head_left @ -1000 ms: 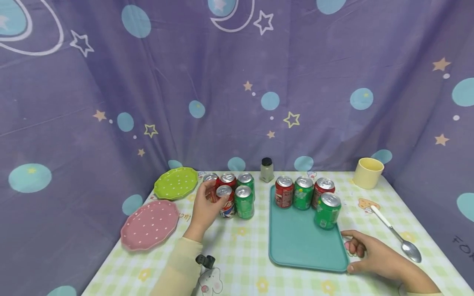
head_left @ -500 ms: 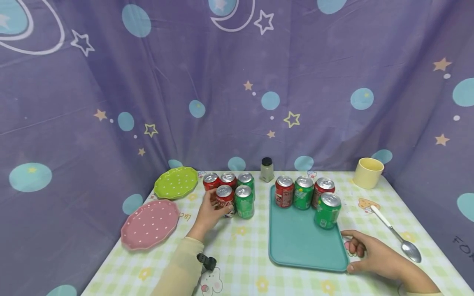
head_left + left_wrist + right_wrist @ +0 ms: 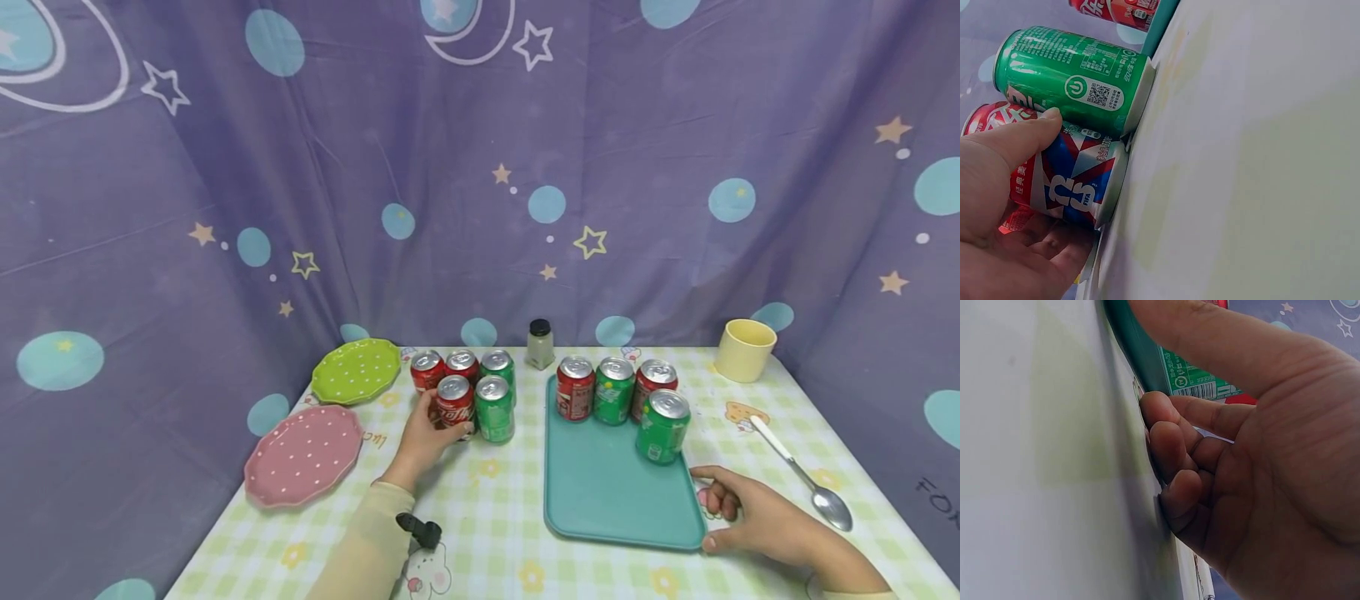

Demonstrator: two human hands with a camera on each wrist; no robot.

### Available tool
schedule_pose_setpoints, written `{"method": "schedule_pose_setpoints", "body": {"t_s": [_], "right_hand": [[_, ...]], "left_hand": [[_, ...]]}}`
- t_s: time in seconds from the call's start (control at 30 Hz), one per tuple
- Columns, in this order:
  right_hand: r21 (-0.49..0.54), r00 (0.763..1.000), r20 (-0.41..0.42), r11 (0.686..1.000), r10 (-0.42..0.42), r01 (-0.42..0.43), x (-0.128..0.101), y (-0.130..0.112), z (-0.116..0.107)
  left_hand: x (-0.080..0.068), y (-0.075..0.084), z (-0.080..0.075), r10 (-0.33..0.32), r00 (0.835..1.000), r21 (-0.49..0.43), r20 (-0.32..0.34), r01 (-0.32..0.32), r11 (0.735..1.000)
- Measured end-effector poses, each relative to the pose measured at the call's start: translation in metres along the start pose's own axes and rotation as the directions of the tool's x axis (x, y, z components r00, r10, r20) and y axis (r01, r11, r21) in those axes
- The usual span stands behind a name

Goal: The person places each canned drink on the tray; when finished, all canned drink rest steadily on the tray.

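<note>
In the head view, my left hand (image 3: 422, 442) grips a red soda can (image 3: 454, 402) standing at the front of a can group. The left wrist view shows the thumb on one side of this red-and-blue can (image 3: 1075, 181) and the fingers round the other. Right beside it stands a green can (image 3: 495, 410), with two red cans (image 3: 427, 367) and another green can (image 3: 498, 363) behind. My right hand (image 3: 757, 521) rests at the right edge of a teal tray (image 3: 622, 508), thumb by its near corner, other fingers loosely bent. On the tray stand red and green cans (image 3: 663, 429).
A pink dotted plate (image 3: 303, 458) and a green dotted plate (image 3: 356, 371) lie at left. A small black-capped jar (image 3: 540, 346) stands at the back. To the right are a yellow cup (image 3: 745, 352) and a white-handled spoon (image 3: 802, 475). A checked cloth covers the table.
My left hand has come down from the back left red can to the front red can, and its fingers have closed round it. My right hand and the tray have stayed still.
</note>
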State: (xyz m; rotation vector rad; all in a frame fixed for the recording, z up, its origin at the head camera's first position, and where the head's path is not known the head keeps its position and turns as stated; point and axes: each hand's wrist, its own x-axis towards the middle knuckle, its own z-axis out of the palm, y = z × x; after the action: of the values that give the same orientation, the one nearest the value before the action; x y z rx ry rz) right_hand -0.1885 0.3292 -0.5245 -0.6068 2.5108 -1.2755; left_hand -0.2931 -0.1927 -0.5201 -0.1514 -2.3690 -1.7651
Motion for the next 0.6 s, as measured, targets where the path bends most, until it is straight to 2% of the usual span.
{"method": "schedule_pose_setpoints", "body": {"t_s": [0.6], "right_hand": [[0.026,1.000,0.002,1.000,0.003,-0.003,0.0000,-0.0014,-0.0002]], "left_hand": [[-0.0006,-0.0033,-0.0006,-0.003,1.000,0.019,-0.009,0.003,1.000]]}}
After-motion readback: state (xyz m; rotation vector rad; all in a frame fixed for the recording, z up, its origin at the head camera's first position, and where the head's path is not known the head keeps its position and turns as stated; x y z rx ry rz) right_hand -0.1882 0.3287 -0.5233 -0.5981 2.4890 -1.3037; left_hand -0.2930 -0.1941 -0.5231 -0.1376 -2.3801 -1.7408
